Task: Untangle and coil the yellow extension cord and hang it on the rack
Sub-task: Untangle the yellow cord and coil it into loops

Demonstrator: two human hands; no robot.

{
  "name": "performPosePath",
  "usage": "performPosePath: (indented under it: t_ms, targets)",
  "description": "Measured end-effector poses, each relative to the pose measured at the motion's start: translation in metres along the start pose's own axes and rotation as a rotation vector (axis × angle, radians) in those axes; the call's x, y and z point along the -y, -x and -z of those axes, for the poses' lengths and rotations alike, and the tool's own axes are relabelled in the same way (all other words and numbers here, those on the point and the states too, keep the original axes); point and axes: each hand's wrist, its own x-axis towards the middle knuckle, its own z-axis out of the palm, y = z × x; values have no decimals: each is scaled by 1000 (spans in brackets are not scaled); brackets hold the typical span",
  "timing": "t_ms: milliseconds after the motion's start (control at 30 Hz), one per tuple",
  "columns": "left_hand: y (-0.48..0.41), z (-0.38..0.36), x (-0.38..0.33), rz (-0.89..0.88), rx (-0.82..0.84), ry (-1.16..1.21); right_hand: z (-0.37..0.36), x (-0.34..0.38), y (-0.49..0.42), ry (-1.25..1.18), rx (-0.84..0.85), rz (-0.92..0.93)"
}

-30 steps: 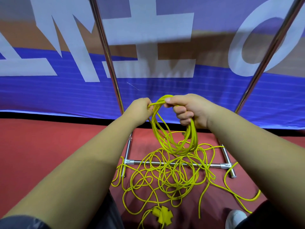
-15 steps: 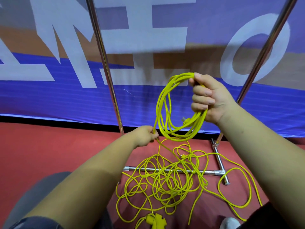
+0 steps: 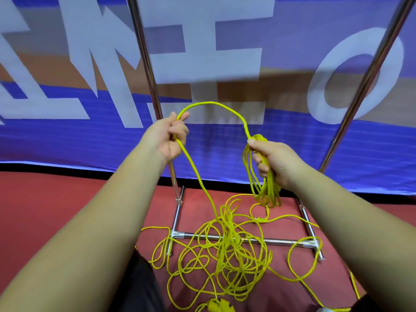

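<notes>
You held the yellow extension cord (image 3: 195,170) in both hands. Your right hand (image 3: 275,158) was closed round a bundle of finished loops (image 3: 265,188), thumb laid across the top of them, and the loops hung straight down below your fist, their lowest turns just above the floor. From the top of that bundle a single strand arched up and over to your left hand (image 3: 167,138), which was curled round it, the strand entering between thumb and forefinger and leaving under the palm. From there it ran down and to the right, between your forearms, into the loose tangle (image 3: 227,255) spread on the floor below both hands.

The tangle lay over and around the rack's base crossbar (image 3: 281,240), with stray loops reaching out under each forearm. The cord's yellow socket block (image 3: 219,306) sat nearest you, at the lower edge of view.

The rack (image 3: 146,64) stood just beyond your hands: its left upright rose behind your left hand, and its right upright (image 3: 371,75) was well out past your right hand. Behind it hung a blue banner (image 3: 67,136) with large white letters, and under everything was red floor (image 3: 56,210).
</notes>
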Motion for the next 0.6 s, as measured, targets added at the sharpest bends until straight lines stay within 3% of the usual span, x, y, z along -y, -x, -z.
performPosePath:
  t_ms: [233, 433, 600]
  targets:
    - [5, -4, 32, -123, -75, 41, -46, -43, 7, 109, 167, -155]
    - [1, 7, 39, -102, -98, -70, -79, -64, 11, -46, 269, -209]
    - [2, 14, 36, -124, -145, -250, -94, -70, 16, -30, 208, -179]
